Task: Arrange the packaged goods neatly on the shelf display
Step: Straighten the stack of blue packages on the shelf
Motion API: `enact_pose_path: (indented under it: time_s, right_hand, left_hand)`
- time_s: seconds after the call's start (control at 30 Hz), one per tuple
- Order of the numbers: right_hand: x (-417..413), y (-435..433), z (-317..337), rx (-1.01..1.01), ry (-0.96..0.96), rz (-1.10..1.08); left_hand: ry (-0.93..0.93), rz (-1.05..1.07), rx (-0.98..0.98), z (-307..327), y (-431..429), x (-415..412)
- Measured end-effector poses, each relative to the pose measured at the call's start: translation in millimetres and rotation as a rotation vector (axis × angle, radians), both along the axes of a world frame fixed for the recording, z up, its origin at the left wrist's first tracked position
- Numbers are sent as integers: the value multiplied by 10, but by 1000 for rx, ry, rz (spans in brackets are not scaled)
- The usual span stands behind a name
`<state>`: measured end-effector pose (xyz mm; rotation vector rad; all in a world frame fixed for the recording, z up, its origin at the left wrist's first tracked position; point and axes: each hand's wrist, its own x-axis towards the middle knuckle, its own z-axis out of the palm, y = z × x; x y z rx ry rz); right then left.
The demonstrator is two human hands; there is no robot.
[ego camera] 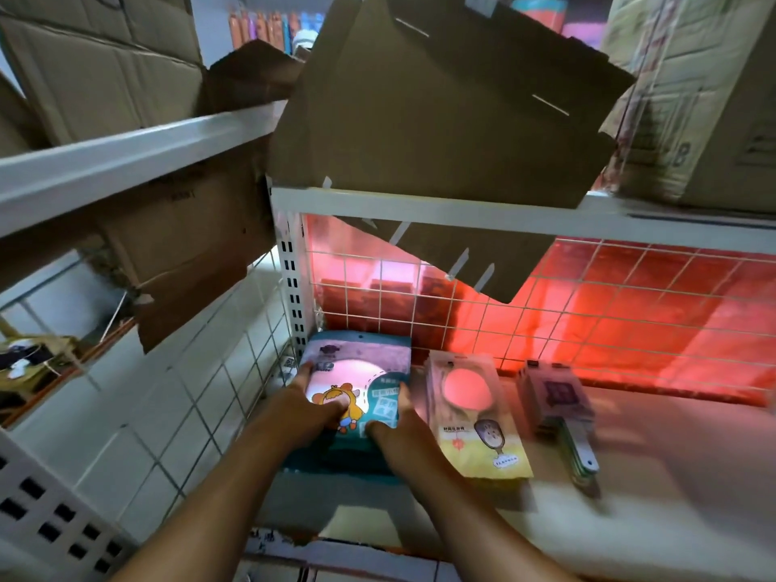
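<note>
At the shelf's (630, 455) back-left corner, the left hand (310, 409) and right hand (399, 430) clasp a teal cartoon-printed package (357, 367) by its side edges, thumbs on top, just beside a pink-and-yellow package (478, 417).

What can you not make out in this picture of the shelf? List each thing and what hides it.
All in the head view:
- Lower front of the teal package: covered by the left hand and right hand holding it.
- The purple packs at right: motion blur, print unreadable.
- The yellow package: its print is too small to read.
- The wire mesh back panel: partly hidden by the hanging cardboard flap.
</note>
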<state>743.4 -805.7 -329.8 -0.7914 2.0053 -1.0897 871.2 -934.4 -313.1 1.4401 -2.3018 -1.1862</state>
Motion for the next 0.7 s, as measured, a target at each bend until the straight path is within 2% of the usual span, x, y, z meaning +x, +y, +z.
enact_pose_path:
  time_s: [0.3,0.33,0.4,0.43,0.5,0.57,0.63,0.7]
  right_hand:
    - [-102,52,142,18,117,1]
    - [-129,77,222,11,148,9]
    - [-252,170,397,-51,210,15]
    - [-343,252,503,-102,237,-3]
    - [-582,436,639,-178,301,-86]
    - [-869,606,607,-165,337,-191]
    - [-1095,720,497,-74,329,-249]
    - [-1219,822,401,36,254,-265]
  left_hand:
    - [-77,0,-29,90,50,-38]
    - [-129,20,-73,122,45,-37]
    - [-206,56,-302,192,67,-101]
    - [-139,58,-416,243,127,-176]
    - [131,7,-506,451,405,-364]
    - [321,-113,-431,639,772,-611]
    - [362,-212,-254,587,1043,-919]
    - [325,-235,-70,405,1230,-1226]
